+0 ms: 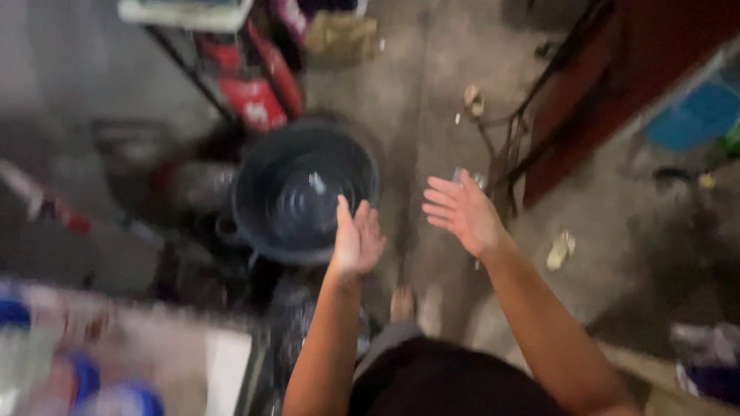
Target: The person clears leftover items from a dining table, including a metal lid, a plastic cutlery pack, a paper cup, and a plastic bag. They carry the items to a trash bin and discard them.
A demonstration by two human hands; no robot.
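Head view looks straight down onto a stained concrete floor (432, 100), blurred by motion. The largest thing on it is a dark round bucket (304, 192), standing upright just ahead of the person and a little to the left, mouth open to the camera; something pale glints inside, too blurred to say what it is. Behind the bucket leans a red canister-like object (254, 96) against a dark metal frame (185, 62). To the right a reddish-brown panel (617, 77) rises, with a thin metal stand (512, 146) at its foot and a blue tub (694, 115) beyond. Along the lower left edge sits a blurred row of bottles with blue caps (85, 381).

Both arms reach forward over the floor. The left hand (356, 239) hovers at the bucket's near rim, fingers extended and loosely together, palm turned inward, holding nothing. The right hand (462, 212) is spread wide, well clear of the bucket, fingers splayed and empty; a small clear object (472, 179) shows just past its fingertips, and whether it touches them cannot be told. The palms face each other, as hands do when shaken off over a container. A bare foot (401, 302) shows below, and scraps of pale litter (561, 248) lie scattered.
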